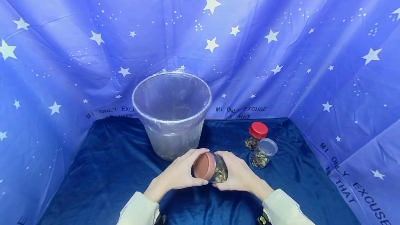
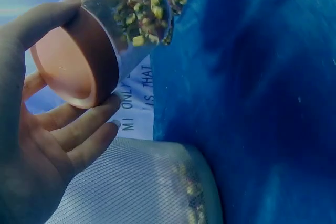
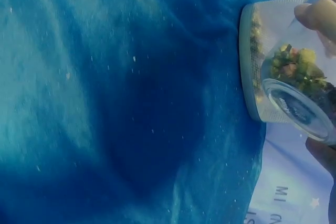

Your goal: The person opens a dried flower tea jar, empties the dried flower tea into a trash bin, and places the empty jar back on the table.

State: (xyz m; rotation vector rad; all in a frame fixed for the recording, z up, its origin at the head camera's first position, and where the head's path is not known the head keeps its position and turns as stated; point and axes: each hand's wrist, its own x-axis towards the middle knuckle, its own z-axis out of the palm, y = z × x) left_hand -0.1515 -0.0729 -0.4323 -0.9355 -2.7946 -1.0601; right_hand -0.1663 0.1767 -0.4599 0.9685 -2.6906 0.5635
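Nearest are two pale sleeves [image 1: 139, 209], and past them both hands meet on one jar [image 1: 221, 170], held tipped on its side in front of the person. Its long axis runs crosswise from hand to hand: the brown lid [image 1: 203, 166] is at the left end, its flat face turned left and a little back toward the wearer, and the clear base is at the right end. The left hand [image 1: 179, 171] grips the lid, thumb on one side and fingers on the other; the right hand [image 1: 240, 172] holds the clear body, which has dried yellowish-green bits in it. Neither hand is nearer to the jar, as each has its own end of it. Under them spreads a dark blue cloth [image 1: 93, 186]. Off to the right, nearer the right hand, a clear jar [image 1: 263, 153] stands upright, part full of similar bits; whether a see-through lid covers it is hard to tell. Just behind it is a red-topped jar [image 1: 258, 130]. Beyond the left hand stands a mesh bin [image 1: 175, 136] with a clear liner over its rim. Farthest back hangs a blue curtain [image 1: 156, 20] with white stars.
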